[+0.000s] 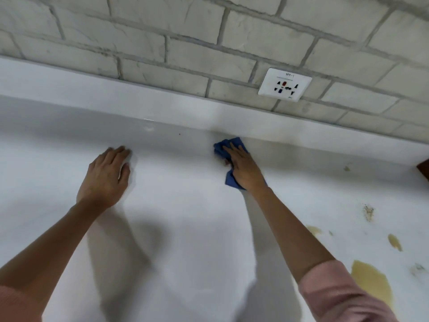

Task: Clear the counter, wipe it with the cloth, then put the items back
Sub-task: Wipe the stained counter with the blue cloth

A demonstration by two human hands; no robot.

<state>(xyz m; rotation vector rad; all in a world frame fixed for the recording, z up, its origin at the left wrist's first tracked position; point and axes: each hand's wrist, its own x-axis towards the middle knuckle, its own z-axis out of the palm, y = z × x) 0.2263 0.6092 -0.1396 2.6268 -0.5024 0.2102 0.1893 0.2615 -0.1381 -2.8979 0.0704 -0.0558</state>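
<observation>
A white counter (190, 228) fills the view, running back to a low white upstand at the wall. My right hand (243, 168) lies flat with straight fingers on a crumpled blue cloth (222, 147), pressing it onto the counter close to the upstand. The cloth shows past my fingertips and under my wrist. My left hand (106, 175) rests palm down on the bare counter to the left, fingers straight, holding nothing.
Yellow-brown stains (371, 282) and smaller specks (368, 212) mark the counter at the right. A white power socket (285, 84) sits on the grey brick wall above the upstand. A dark brown corner of some object (423, 169) pokes in at the right edge.
</observation>
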